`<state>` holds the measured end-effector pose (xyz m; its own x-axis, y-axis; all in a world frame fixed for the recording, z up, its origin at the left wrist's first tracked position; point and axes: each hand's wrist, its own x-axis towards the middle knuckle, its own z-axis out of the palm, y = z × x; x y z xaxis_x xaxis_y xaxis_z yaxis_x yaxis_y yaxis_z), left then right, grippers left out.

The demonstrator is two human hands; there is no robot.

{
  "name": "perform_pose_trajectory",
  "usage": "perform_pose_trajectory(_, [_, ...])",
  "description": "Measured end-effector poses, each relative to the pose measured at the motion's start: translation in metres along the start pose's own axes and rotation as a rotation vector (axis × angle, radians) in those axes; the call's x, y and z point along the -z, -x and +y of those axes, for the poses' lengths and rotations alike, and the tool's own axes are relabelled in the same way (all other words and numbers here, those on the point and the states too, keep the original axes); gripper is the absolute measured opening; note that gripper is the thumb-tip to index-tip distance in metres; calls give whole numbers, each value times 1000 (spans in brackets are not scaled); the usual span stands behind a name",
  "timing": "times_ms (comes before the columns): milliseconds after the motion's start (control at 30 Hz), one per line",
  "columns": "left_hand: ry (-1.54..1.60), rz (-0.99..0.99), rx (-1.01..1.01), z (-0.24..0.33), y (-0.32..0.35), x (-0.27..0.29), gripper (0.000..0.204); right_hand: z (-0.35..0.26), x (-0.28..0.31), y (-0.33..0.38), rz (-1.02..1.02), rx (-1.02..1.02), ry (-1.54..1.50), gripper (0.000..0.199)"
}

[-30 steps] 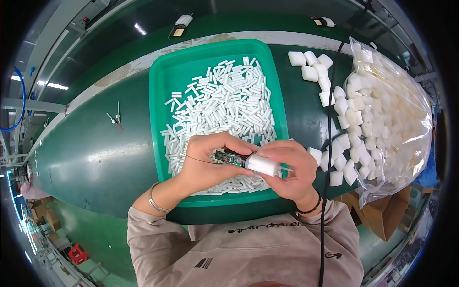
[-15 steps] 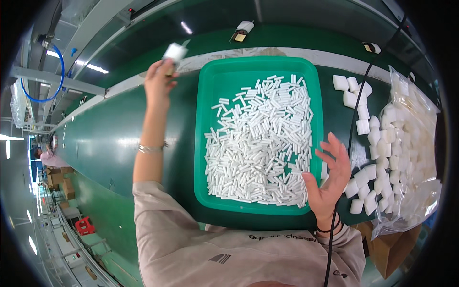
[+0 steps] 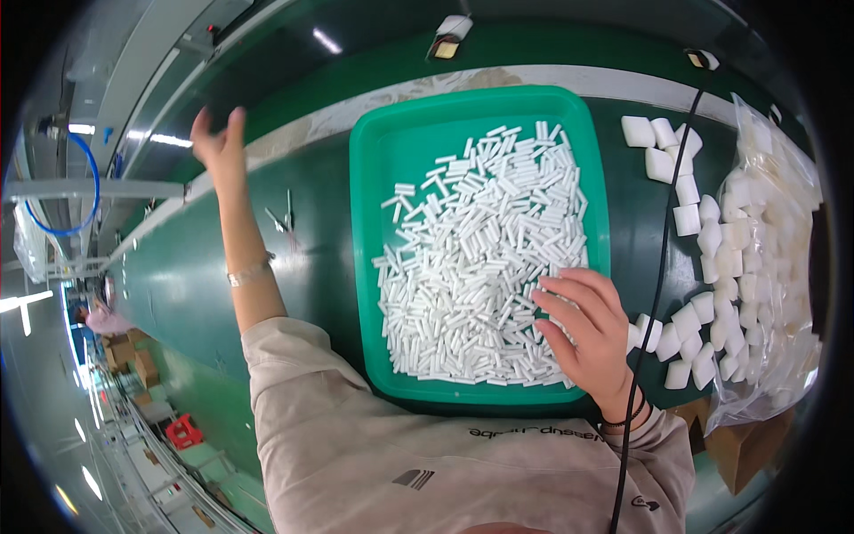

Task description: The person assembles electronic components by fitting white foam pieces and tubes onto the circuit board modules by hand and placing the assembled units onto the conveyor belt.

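Head view shows me the left hand (image 3: 220, 147) spread, blurred, apparently empty, out past the far left of the table (image 3: 196, 258). The right hand (image 3: 587, 334) curls over smooth white sticks (image 3: 485, 258) in the green plastic tray (image 3: 418, 147); whether it grips one, I can't tell. Two white-ended units (image 3: 451, 34) lie beyond, perhaps done; I judge plenty of sticks and chunky foam blocks (image 3: 686, 220) left.

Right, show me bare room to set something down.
Widest: the bench left of the tray, around the tool. Narrower: between tray and blocks; the tray's far-left corner. Crowded: the rod pile, and the bench's right, under blocks and bag.
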<state>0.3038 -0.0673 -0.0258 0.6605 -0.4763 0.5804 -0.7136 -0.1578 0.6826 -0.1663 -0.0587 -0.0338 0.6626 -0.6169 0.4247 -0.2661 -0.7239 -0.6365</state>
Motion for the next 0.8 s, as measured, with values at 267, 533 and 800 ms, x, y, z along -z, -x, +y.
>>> perform_pose_trajectory(267, [5, -972, -826, 259, 192, 75, 32, -9, -2, -4, -47, -10, 20, 30])
perform_pose_trajectory(533, [74, -331, -942, 262, 197, 80, 22, -8, -6, 0, -66, -18, 31, 27])
perform_pose_trajectory(800, [182, -322, -1015, 247, 196, 73, 21, -7, -6, 2, -62, -73, 21, 24])
